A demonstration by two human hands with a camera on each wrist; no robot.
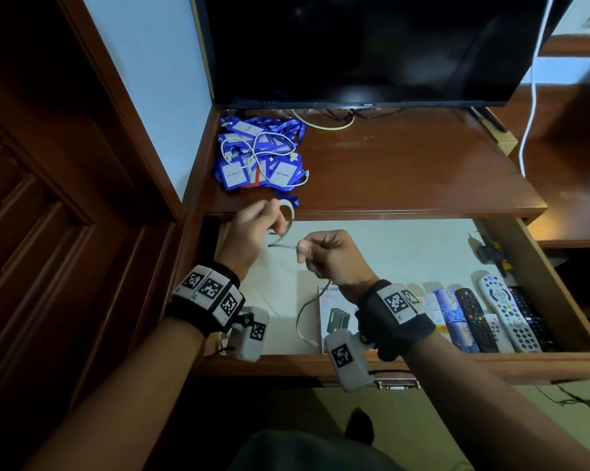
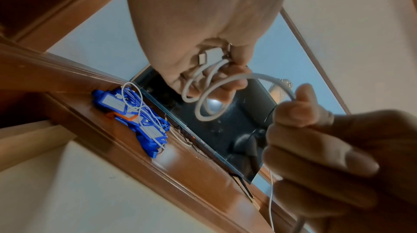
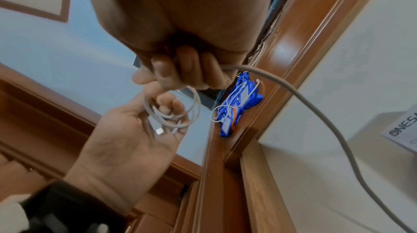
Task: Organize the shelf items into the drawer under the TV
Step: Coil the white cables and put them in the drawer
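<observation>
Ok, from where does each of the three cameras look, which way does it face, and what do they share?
Head: on the head, looking down at the open drawer; both forearms show, left hand, right hand.
Left wrist: under the left hand, looking up along it at the coiled white cable.
Right wrist: under the right hand, facing the same cable.
Shared: cable, blue lanyards.

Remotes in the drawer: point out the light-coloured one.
The long grey-white remote with coloured buttons, lying between the black remote with red and green buttons and the black remote at the drawer's right wall.

White cable [image 1: 284, 229], partly coiled, between both hands above open drawer [image 1: 405, 246].
</observation>
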